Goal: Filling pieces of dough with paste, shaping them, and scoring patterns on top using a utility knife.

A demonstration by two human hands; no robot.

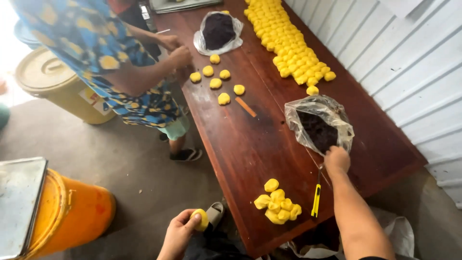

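At six o'clock, a dough ball [201, 219] is pinched in the left hand [179, 235]. Right hand [336, 160] is curled at the filling bag [318, 126], one o'clock; contents unclear. Filling is best taken sparingly, dough kept cupped.

- We see a clear plastic bag [318, 124] of dark filling near the table's right edge.
- A second clear bag [218, 32] of dark filling lies farther up.
- A pale bucket [57, 86] carries a white-and-red label [91, 98].
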